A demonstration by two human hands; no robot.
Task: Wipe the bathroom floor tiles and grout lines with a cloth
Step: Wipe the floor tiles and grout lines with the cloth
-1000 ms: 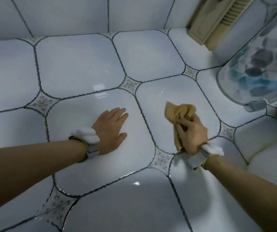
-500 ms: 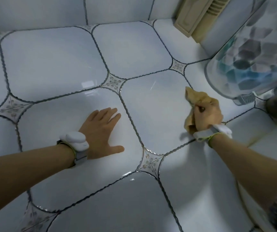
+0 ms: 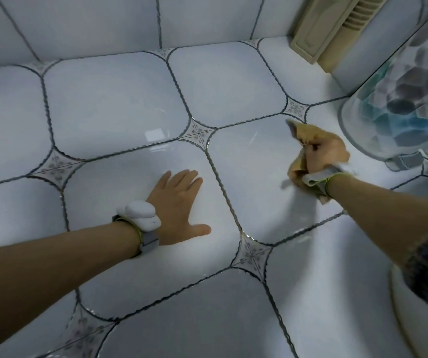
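Right hand (image 3: 325, 157) is bunching the tan cloth (image 3: 303, 135) in curled fingers beside a clear patterned bin (image 3: 401, 112), contents blurry; left hand (image 3: 178, 202) is lying flat, fingers spread, on the floor tiles (image 3: 114, 107).

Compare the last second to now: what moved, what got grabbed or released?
The right hand, gripping the tan cloth throughout, dragged it across its tile away from the left hand, toward the translucent bin. Nothing was newly grabbed or released. The left hand stayed flat on the neighbouring tile, fingers spread. The camera view also shifted somewhat.
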